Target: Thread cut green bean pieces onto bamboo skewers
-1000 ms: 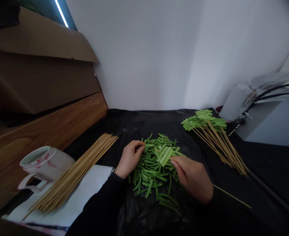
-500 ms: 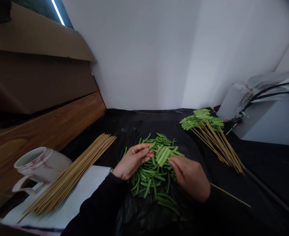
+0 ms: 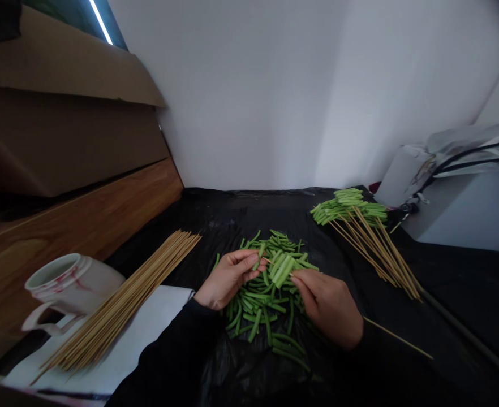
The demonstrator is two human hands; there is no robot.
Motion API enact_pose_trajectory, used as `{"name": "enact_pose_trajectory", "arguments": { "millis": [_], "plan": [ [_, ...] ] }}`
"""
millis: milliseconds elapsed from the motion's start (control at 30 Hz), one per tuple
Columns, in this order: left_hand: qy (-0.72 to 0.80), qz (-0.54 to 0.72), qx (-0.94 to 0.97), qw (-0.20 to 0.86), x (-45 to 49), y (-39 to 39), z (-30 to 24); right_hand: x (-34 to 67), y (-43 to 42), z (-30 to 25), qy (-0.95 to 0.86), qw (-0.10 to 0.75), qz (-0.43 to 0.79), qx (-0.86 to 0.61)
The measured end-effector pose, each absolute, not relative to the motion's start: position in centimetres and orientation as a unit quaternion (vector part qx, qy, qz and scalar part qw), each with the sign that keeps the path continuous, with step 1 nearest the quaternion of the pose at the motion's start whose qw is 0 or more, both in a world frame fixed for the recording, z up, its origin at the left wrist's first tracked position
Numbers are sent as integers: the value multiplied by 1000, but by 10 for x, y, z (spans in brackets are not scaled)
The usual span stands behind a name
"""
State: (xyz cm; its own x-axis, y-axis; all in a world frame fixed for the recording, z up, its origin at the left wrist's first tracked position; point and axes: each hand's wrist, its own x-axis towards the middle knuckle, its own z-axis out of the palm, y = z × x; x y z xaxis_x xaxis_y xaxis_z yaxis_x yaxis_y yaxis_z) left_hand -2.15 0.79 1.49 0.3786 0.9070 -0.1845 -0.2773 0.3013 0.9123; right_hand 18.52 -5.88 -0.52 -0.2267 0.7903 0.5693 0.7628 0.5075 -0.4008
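My left hand point(image 3: 228, 277) pinches a short piece of green stalk point(image 3: 259, 256), which looks like a cut garlic scape. The tip of a bamboo skewer point(image 3: 267, 260) reaches that piece; whether it has pierced it I cannot tell. My right hand point(image 3: 332, 305) is closed around the skewer just behind several stalk pieces point(image 3: 282, 269) threaded on it side by side. The skewer's bare end sticks out to the right, behind the hand. Beneath both hands lies a loose pile of cut green stalks point(image 3: 256, 308).
A bundle of bare bamboo skewers point(image 3: 126, 302) rests on a white sheet point(image 3: 147, 333) beside a mug point(image 3: 73, 285). Loaded skewers point(image 3: 347, 206) lie at the back right. Black plastic point(image 3: 224, 215) covers the table. A cardboard box point(image 3: 71, 135) stands left, a pale box point(image 3: 465, 209) right.
The stalk piece in my left hand has turned more upright at the skewer's tip. My right hand and the threaded pieces have stayed almost still.
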Motion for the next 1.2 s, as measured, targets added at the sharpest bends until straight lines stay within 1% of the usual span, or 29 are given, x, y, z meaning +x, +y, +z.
{"name": "enact_pose_trajectory", "arguments": {
  "millis": [533,833,1067,1200],
  "plan": [
    [382,400,449,702,-19,7,13,185,-59,-9,-788,365,28,-495],
    [383,418,459,684,-16,6,9,185,-59,-9,-788,359,35,-499],
    [395,414,474,669,-15,5,6,184,-59,-10,-794,354,-3,-495],
    [391,409,490,663,-15,8,1,184,-59,-11,-789,354,29,-500]
  ]
}}
